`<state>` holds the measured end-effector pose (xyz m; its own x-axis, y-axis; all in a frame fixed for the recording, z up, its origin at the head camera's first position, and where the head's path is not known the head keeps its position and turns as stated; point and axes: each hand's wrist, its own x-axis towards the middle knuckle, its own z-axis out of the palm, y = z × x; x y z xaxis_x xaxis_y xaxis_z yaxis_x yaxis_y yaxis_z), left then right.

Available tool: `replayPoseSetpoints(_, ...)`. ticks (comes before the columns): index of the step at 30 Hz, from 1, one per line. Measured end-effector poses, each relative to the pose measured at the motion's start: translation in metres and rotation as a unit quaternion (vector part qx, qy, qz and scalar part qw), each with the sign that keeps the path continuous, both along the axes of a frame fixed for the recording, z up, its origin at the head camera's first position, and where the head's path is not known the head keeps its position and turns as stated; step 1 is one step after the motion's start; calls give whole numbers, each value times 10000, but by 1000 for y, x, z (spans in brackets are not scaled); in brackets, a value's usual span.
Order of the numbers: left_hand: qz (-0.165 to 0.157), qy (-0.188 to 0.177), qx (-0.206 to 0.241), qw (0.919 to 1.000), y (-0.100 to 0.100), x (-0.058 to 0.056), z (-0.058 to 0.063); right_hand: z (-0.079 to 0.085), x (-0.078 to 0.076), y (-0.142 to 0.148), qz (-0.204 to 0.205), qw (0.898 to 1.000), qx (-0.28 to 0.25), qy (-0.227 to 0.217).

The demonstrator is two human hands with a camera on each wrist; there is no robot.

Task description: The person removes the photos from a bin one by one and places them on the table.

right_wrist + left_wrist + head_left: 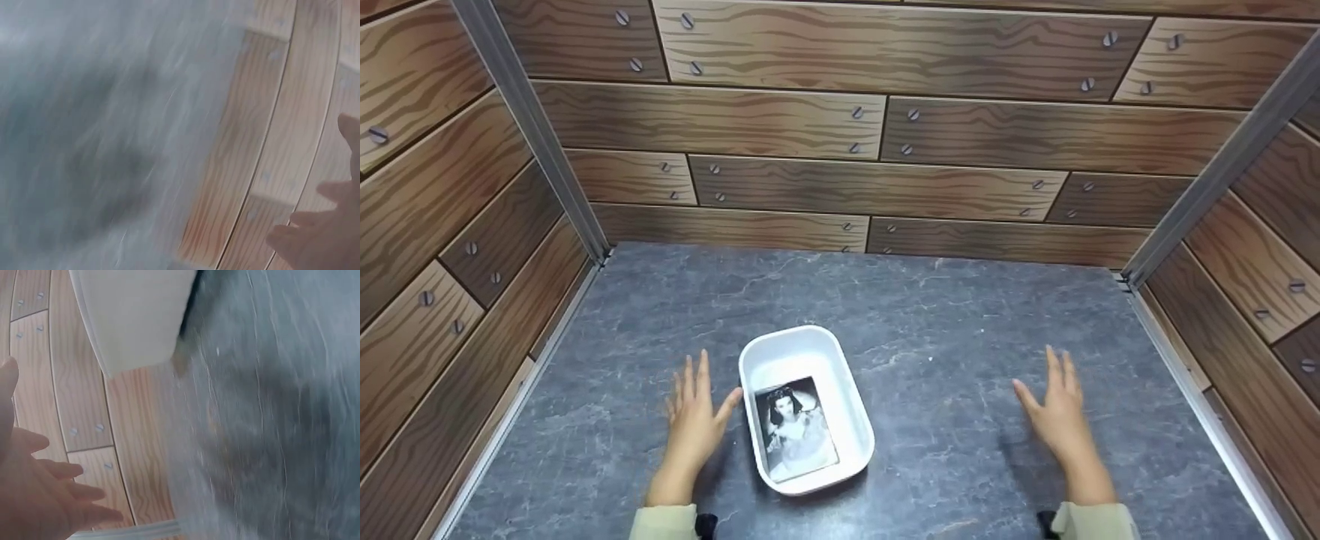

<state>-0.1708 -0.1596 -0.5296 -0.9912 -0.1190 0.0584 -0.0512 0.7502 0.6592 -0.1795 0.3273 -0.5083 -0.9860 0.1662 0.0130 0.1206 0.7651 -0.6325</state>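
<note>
A white rectangular tub (851, 420) with rounded corners stands on the dark marbled surface, left of the middle in the head view. Inside it lies a black-and-white photo (799, 435) of a person, flat on the bottom. My left hand (690, 420) is just left of the tub, fingers spread, its thumb close to the rim; whether they touch I cannot tell. The left wrist view shows the tub's outer wall (135, 315) beyond my spread fingers. Well to the right, my right hand (1059, 420) hovers with straight fingers and holds nothing.
Wood-plank panels with printed screws form the back wall (787, 184), left wall (457, 262) and right wall (1252, 285). Metal posts (536, 127) stand at the back corners, and metal rails (1207, 412) edge the marbled surface (945, 322).
</note>
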Motion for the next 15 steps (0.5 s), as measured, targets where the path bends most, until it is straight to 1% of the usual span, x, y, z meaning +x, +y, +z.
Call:
replayPoseSetpoints(2, 18, 77, 268, 9996, 4, 0, -1, 4, -5, -17, -38, 9980, -581, 264)
replayPoseSetpoints(4, 17, 132, 573, 9983, 7, 1, -2, 7, -10, -37, 13, 9903, -1286, 521)
replayPoseSetpoints(6, -22, 155, 948, 9954, 10, 1, -2, 11, -13, -59, 126, 9768, -2041, 639)
replayPoseSetpoints(8, -82, 112, 1323, 9911, 12, 2, -3, 14, -17, -80, 278, 9611, -2656, 700)
replayPoseSetpoints(9, -107, 54, 1486, 9888, 13, 2, -3, 15, -18, -90, 343, 9544, -2882, 706)
replayPoseSetpoints(11, -139, -62, 1759, 9843, 16, 4, -3, 18, -20, -110, 459, 9444, -3177, 715)
replayPoseSetpoints(15, -124, -233, 2044, 9785, 20, 7, -4, 18, -20, -146, 697, 9285, -3597, 604)
